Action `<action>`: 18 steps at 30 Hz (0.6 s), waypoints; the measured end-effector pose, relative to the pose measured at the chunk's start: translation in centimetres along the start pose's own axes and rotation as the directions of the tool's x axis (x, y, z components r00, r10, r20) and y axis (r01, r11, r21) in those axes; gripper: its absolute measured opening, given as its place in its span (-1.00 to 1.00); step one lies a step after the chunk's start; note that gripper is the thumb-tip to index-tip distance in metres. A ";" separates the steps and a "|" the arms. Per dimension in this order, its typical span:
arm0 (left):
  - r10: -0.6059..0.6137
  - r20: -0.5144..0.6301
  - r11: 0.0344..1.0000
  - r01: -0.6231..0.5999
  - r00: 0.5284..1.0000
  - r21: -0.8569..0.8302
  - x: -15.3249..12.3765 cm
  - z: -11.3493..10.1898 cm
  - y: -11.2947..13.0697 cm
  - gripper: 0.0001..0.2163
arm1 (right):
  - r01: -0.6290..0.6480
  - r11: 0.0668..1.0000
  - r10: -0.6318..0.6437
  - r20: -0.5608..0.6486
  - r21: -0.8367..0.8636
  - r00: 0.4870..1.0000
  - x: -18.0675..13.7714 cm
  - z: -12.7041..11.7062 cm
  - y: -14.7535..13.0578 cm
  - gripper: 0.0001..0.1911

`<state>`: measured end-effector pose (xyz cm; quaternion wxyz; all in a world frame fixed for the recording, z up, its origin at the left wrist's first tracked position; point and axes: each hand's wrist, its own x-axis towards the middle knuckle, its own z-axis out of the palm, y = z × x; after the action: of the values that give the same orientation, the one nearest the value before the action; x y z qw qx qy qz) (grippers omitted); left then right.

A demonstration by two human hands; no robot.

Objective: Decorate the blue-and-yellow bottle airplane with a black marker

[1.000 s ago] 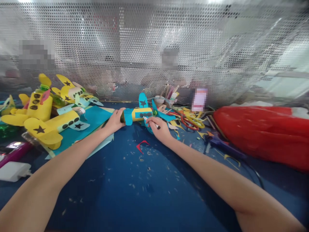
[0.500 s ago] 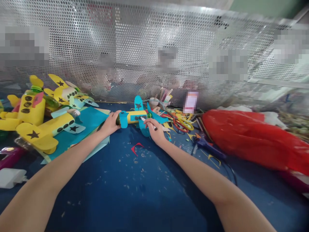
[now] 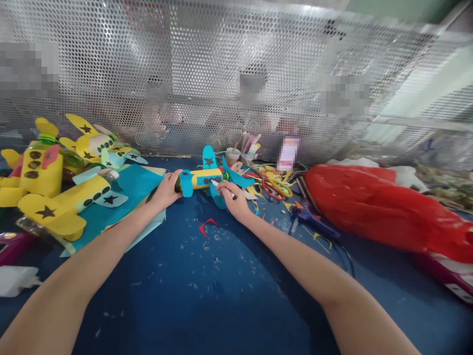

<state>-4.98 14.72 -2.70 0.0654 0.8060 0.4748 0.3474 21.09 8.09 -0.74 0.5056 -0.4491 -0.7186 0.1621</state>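
Pictured holding a plane (image 3: pixel 197 180) at the middle of the far half of a blue table (image 3: pixel 214 305), with left hand (image 3: pixel 167 191) wrapped around its dark left end, fingers curled closed against it. Gripping a slim white pen (image 3: pixel 215 183) in right hand (image 3: pixel 233 195), with fingers pinched together on the barrel, black end pointing to the near right and tip at the dark windows (image 3: pixel 207 181) on the plane's near side; too small to tell whether touching the surface or just above it. Seen lying lengthwise from left to right, with yellow body, blue wings and a green cap (image 3: pixel 226 176) at the right end. Crowded at left with yellow planes (image 3: pixel 83 191) marked with black stars, partly over blue sheets (image 3: pixel 127 190), and, nearer, with a white charger (image 3: pixel 16 281) by the left edge. Dotted just nearer than the plane with a curved red scrap (image 3: pixel 203 228). Filled at right with a large red bag (image 3: pixel 369 207) and, beside it, a purple tool (image 3: pixel 314 220). Backed at the far side by a cup (image 3: pixel 232 156), sticks (image 3: pixel 251 143) and a pale metal mesh (image 3: pixel 207 64)
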 end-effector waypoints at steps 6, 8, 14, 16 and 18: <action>0.013 -0.008 1.000 -0.013 1.000 0.009 0.0 -0.1 -0.2 -0.30 | 0.056 0.995 -0.059 -0.035 -0.084 0.998 0.0 -0.1 0.3 -0.74; 0.032 -0.004 0.999 -0.032 0.999 0.003 0.1 -0.1 -0.3 -0.31 | 0.103 0.977 -0.112 -0.038 -0.186 0.993 0.1 -0.3 0.2 -0.74; 0.000 -0.022 1.000 0.000 1.000 -0.007 0.1 -0.3 -0.2 -0.28 | 0.033 0.796 -0.034 0.009 -0.605 0.999 0.8 -1.2 -1.4 -0.58; 0.002 -0.017 1.000 -0.003 1.000 -0.011 0.1 -0.3 -0.1 -0.28 | -0.069 0.695 0.116 0.017 -0.715 0.993 1.2 -1.8 -2.1 -0.54; 0.003 -0.009 1.000 -0.003 1.000 -0.007 0.1 -0.3 -0.1 -0.29 | -0.165 0.602 0.291 0.022 -0.781 0.957 1.8 -2.6 -2.5 -0.51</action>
<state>-5.17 14.75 -2.48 0.0656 0.8048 0.4727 0.3530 22.04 7.60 3.16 0.1853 -0.6964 -0.6902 -0.0650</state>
